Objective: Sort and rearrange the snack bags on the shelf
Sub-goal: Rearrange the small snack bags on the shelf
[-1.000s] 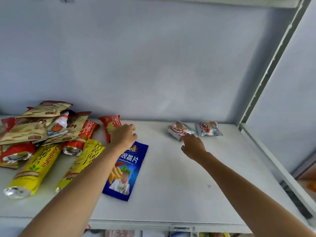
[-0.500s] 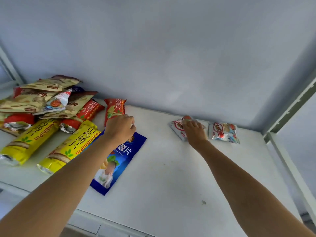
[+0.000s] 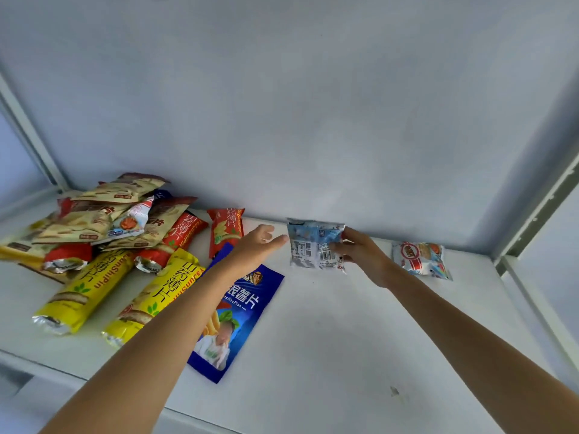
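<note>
My right hand (image 3: 360, 253) grips a small white snack packet (image 3: 313, 245) by its right edge and holds it upright above the shelf (image 3: 313, 339), its printed back with a barcode facing me. My left hand (image 3: 258, 244) is open, fingers stretched toward the packet's left edge, just short of touching it. A second small white packet with a red label (image 3: 421, 260) lies flat near the back right. A blue bag (image 3: 232, 311) lies under my left forearm. A small red bag (image 3: 225, 230) leans by the back wall.
A pile of beige, red and mixed bags (image 3: 103, 220) fills the shelf's back left. Two long yellow bags (image 3: 84, 292) (image 3: 156, 296) lie in front of it. Metal uprights (image 3: 532, 214) frame the right side. The back wall is close behind.
My right hand has lifted the small packet off the shelf and turned it upright. My left hand has opened and reached right toward it, away from the red bag.
</note>
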